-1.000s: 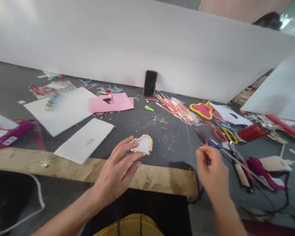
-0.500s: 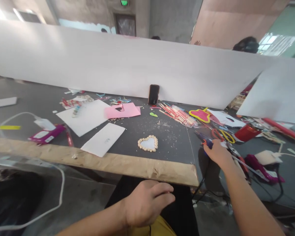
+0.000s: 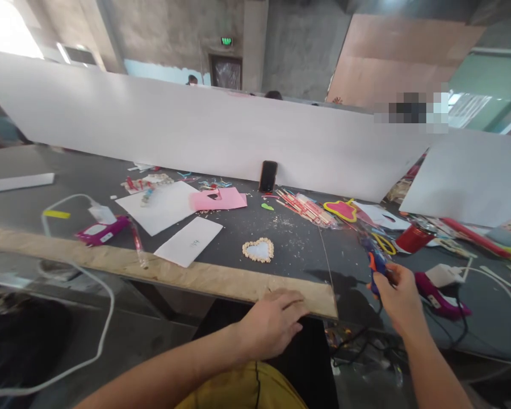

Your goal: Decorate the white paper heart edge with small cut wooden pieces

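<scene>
My right hand (image 3: 398, 292) is wrapped round a blue and orange glue gun (image 3: 377, 267), lifted a little over the dark tabletop at the right. Its nozzle points away from me, towards the scissors with yellow handles (image 3: 384, 243). At the wooden front edge of the table rests my left hand (image 3: 275, 321), fingers loosely bent and partly apart, with nothing visible in them. A white heart (image 3: 258, 250) bordered with small, pale beige pieces lies flat on the table, beyond my left hand.
A phone (image 3: 268, 176) leans against the white partition (image 3: 196, 125). Wrapped sticks (image 3: 304, 207), a red can (image 3: 416, 237) and a purple power strip (image 3: 440, 298) are to the right. Pink paper (image 3: 221, 199), a white box (image 3: 189, 241) and another purple strip (image 3: 102, 230) lie left.
My right hand has picked up the glue gun and drawn it slightly nearer. My left hand has risen from my lap to the table edge. The view has tilted up.
</scene>
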A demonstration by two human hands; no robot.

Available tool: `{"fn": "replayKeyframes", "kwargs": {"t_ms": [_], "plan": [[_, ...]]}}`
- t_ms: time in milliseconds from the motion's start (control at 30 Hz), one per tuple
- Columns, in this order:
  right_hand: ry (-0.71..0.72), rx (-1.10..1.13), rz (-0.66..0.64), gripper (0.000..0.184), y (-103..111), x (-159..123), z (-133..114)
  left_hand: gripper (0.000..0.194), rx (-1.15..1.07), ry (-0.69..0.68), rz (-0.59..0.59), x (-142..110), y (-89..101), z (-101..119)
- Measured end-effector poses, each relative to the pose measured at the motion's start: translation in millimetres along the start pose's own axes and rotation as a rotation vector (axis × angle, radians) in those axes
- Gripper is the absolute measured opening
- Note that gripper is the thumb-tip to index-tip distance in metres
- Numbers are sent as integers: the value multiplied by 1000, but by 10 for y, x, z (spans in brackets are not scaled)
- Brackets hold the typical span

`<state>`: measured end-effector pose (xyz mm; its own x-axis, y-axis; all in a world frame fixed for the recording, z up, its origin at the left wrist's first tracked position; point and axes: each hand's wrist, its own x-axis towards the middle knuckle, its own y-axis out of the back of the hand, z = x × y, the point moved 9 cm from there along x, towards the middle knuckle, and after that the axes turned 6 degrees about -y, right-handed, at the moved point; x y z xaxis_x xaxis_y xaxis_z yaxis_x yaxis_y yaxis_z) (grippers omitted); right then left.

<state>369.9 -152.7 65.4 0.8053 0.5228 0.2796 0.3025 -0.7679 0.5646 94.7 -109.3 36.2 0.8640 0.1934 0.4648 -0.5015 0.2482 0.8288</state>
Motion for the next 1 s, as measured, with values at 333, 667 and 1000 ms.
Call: {"fn": "replayKeyframes", "kwargs": {"t_ms": [333,667,1000], "plan": [[-215,450,21,40,250,-715,210,72,157,277,-185,794,-327,-575],[-251,505,49,40,537,-941,169,91,160,561,-259,1262,-642,-1203],[-269,522,61,42,548,-996,313,80,120,499,-282,1362,-598,-1128]]}}
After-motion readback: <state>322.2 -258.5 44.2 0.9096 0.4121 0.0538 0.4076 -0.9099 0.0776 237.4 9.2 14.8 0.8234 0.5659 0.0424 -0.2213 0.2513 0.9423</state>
